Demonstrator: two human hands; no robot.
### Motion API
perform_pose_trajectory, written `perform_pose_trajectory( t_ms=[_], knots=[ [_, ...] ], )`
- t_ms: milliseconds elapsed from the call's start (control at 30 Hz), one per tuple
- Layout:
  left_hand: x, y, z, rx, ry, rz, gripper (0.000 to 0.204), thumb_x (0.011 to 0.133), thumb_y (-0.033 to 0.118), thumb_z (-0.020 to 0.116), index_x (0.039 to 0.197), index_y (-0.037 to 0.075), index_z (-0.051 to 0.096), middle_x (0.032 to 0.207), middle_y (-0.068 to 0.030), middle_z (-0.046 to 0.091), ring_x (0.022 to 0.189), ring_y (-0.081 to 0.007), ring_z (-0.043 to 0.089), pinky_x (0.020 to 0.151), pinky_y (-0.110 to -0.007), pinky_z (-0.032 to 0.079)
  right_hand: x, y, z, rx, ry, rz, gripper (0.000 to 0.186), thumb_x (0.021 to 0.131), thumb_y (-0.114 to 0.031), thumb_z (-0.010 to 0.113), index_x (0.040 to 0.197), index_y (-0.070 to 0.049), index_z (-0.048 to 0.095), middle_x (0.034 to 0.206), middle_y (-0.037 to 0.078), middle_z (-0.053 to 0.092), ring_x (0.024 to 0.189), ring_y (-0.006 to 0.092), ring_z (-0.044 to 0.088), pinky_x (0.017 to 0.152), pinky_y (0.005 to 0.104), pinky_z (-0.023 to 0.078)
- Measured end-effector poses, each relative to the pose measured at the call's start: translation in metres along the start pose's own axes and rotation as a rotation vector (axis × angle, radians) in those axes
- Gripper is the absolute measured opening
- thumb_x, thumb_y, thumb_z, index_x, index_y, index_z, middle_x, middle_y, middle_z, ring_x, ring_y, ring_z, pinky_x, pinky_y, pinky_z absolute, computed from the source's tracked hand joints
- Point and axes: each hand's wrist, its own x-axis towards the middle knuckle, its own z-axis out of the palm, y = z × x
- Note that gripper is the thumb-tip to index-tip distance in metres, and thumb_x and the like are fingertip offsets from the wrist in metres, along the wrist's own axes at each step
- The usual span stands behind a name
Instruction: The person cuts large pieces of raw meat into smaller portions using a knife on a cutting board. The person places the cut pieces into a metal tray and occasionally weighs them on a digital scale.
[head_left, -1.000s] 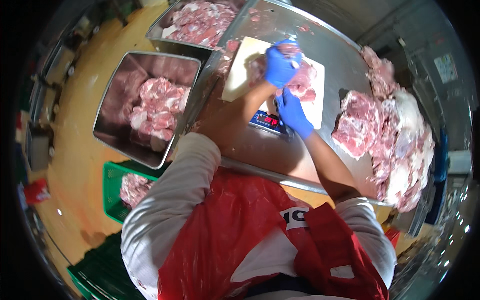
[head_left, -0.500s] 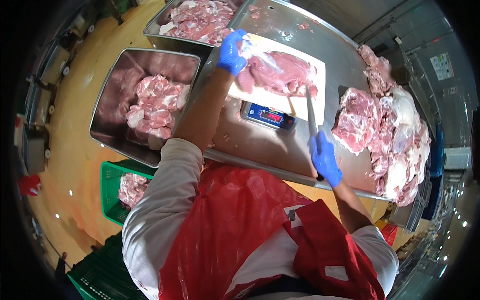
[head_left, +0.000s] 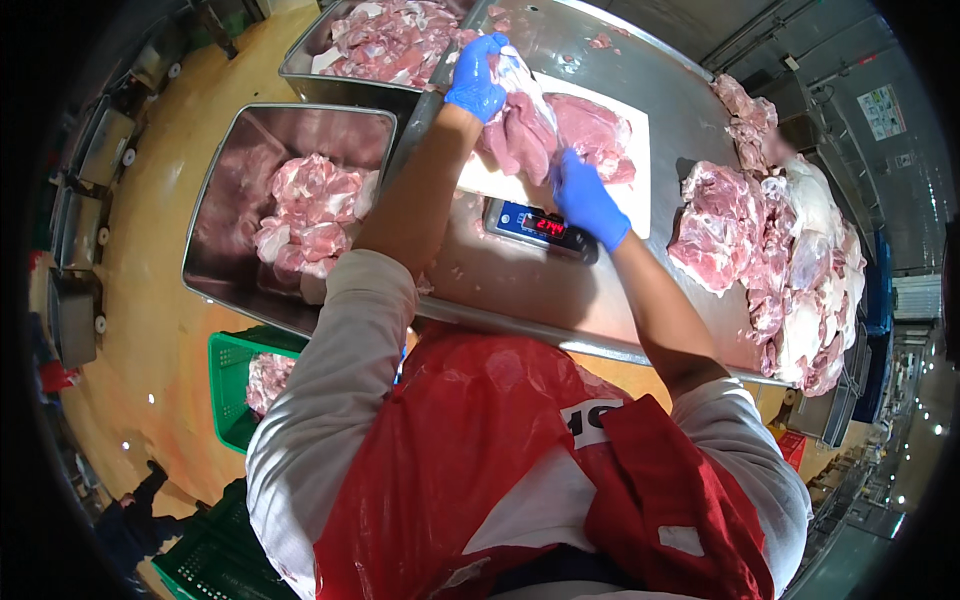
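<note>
My left hand (head_left: 477,80), in a blue glove, grips the left end of a large pink piece of meat (head_left: 520,140) and lifts it, folding it up. The rest of that meat (head_left: 595,130) lies on a white cutting board (head_left: 641,150). Closed in a blue glove, my right hand (head_left: 590,198) is at the meat's near side, over the board's front edge. It is closed on the knife, whose blade I cannot make out clearly against the meat. Partly under the board sits a blue digital scale (head_left: 522,222) with a lit red display.
A steel table (head_left: 490,285) bears a heap of raw meat (head_left: 805,270) at right. Left of it stand a steel tub (head_left: 215,220) of meat pieces and another meat-filled tub (head_left: 390,45) farther back. A green crate (head_left: 228,400) with meat is below. Another person (head_left: 145,515) shows at lower left.
My right hand has moved up and left from the table's front to the meat, taking the knife with it. My left hand has raised the meat's left end, and the scale's display has changed.
</note>
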Motion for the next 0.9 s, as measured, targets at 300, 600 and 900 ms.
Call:
perform_pose_trajectory(
  t_ms=[300,600,900],
  knots=[
    [0.012,0.017,-0.019,-0.095,-0.143,-0.004,0.009,0.090,0.015,0.056,0.095,0.008,0.061,0.085,-0.0057,0.061,0.083,-0.0219,0.062,0.081,-0.037,0.053,0.006,-0.011,0.015,-0.126,-0.185,0.037,0.030,0.084,-0.005,0.055,0.110,0.006,0.045,0.076,0.031,0.061,0.074,0.0482,0.063,0.066,0.0528,0.051],
    [-0.023,0.056,-0.073,0.536,-0.069,0.191,0.009,0.089,0.009,0.050,0.085,0.007,0.057,0.080,-0.0035,0.059,0.073,-0.0170,0.061,0.069,-0.030,0.053,-0.093,-0.071,-0.056,-0.207,-0.422,0.392,0.023,0.096,-0.011,0.043,0.108,0.008,0.043,0.076,0.032,0.063,0.069,0.0494,0.064,0.062,0.0573,0.051],
    [-0.019,0.063,-0.070,1.437,-0.302,0.143,0.033,0.080,0.010,0.076,0.109,0.001,0.064,0.105,-0.0060,0.069,0.102,-0.0168,0.062,0.089,-0.034,0.050,0.013,-0.048,-0.006,0.006,0.001,0.308,0.019,0.092,-0.008,0.049,0.103,0.007,0.045,0.076,0.034,0.062,0.074,0.0506,0.064,0.065,0.0570,0.051]
  ],
)
